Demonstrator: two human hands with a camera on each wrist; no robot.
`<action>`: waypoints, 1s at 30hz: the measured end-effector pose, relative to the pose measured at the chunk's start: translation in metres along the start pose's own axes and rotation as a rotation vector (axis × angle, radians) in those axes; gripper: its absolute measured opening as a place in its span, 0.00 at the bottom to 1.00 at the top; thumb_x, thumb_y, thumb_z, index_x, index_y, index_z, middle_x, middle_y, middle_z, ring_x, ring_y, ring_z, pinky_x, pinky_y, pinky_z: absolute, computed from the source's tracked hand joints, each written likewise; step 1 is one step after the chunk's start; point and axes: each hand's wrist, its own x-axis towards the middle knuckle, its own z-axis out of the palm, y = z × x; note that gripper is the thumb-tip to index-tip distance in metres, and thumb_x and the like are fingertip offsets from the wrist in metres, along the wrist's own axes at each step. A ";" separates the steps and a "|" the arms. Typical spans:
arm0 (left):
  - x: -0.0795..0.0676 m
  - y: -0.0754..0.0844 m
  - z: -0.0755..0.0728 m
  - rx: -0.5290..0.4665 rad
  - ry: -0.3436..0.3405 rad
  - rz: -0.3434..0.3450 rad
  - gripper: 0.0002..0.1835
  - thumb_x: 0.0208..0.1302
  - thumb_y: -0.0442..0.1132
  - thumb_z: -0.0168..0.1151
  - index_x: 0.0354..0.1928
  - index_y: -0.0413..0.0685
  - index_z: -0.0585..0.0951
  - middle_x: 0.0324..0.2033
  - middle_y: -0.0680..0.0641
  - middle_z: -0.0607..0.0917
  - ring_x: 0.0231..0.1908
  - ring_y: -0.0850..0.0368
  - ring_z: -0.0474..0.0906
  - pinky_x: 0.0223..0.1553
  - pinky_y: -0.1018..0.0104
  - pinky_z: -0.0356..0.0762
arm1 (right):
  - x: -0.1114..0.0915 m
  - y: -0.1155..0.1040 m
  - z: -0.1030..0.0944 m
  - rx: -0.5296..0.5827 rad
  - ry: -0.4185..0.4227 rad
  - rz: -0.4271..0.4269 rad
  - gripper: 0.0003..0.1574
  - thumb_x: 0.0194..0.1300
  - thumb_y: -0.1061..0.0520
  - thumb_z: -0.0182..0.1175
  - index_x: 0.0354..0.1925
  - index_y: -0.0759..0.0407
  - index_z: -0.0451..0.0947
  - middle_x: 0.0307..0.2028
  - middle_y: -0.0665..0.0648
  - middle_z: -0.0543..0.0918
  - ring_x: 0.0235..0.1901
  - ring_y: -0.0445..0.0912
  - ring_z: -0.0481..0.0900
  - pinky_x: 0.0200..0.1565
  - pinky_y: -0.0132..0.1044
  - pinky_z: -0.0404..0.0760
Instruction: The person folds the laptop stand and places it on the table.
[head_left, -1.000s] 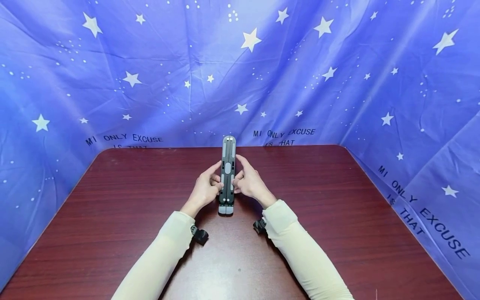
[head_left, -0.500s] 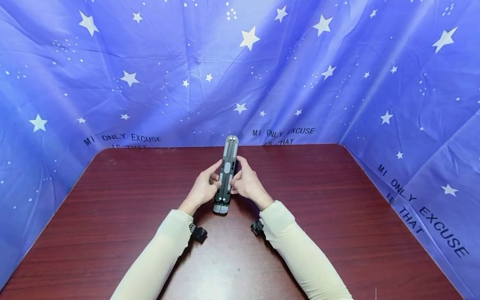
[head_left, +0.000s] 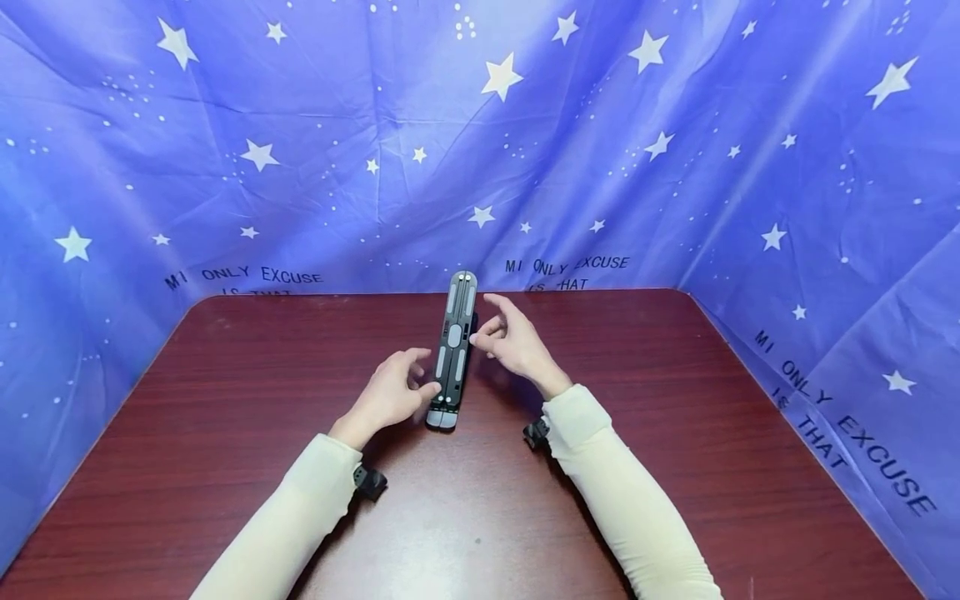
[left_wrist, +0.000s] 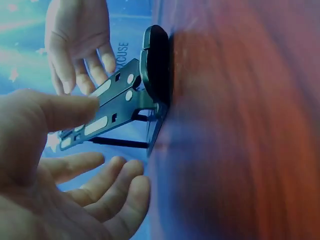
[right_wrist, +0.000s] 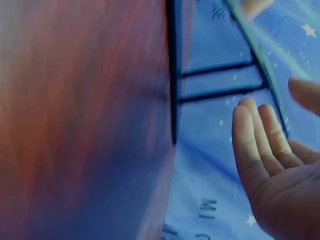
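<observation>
A dark folding laptop stand (head_left: 454,336) with grey pads stands on the table, its two long bars side by side and its top sloping up away from me. In the left wrist view, support struts hold the upper bars of the stand (left_wrist: 102,124) above its base. My left hand (head_left: 388,390) is at the stand's lower left, fingers spread, thumb tip overlapping its edge. To the right of it, my right hand (head_left: 519,340) has loosely bent fingers, with the thumb tip close to the side. The right wrist view shows that hand (right_wrist: 280,170) with fingers extended beside the struts.
The reddish-brown wooden table (head_left: 225,467) extends around the stand. Behind it and on both sides hangs a blue curtain (head_left: 337,125) with white stars and lettering. Black wrist cameras (head_left: 370,482) sit at both light sleeves.
The stand turned slightly, its near end going left, while both hands gripped it. Since then both hands have let go and moved apart, left hand down and left, right hand up and right.
</observation>
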 end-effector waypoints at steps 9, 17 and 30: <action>-0.022 0.016 -0.006 0.167 -0.113 0.000 0.38 0.41 0.50 0.72 0.57 0.48 0.70 0.37 0.49 0.76 0.35 0.57 0.71 0.39 0.60 0.70 | 0.026 0.002 -0.025 -0.189 -0.112 -0.076 0.54 0.48 0.57 0.69 0.67 0.44 0.51 0.44 0.60 0.75 0.39 0.46 0.77 0.42 0.38 0.75; -0.029 0.020 -0.003 0.277 -0.140 -0.023 0.40 0.33 0.50 0.76 0.54 0.50 0.71 0.37 0.50 0.74 0.36 0.55 0.72 0.40 0.57 0.71 | 0.048 0.000 -0.031 -0.272 -0.203 -0.078 0.58 0.47 0.56 0.69 0.67 0.32 0.47 0.51 0.58 0.71 0.44 0.51 0.76 0.45 0.41 0.73; -0.024 0.023 0.000 0.363 -0.140 0.004 0.35 0.33 0.50 0.76 0.46 0.48 0.70 0.32 0.49 0.69 0.28 0.52 0.70 0.29 0.57 0.71 | 0.058 -0.004 -0.032 -0.277 -0.284 -0.068 0.58 0.47 0.55 0.69 0.66 0.28 0.46 0.54 0.57 0.70 0.42 0.48 0.76 0.38 0.40 0.76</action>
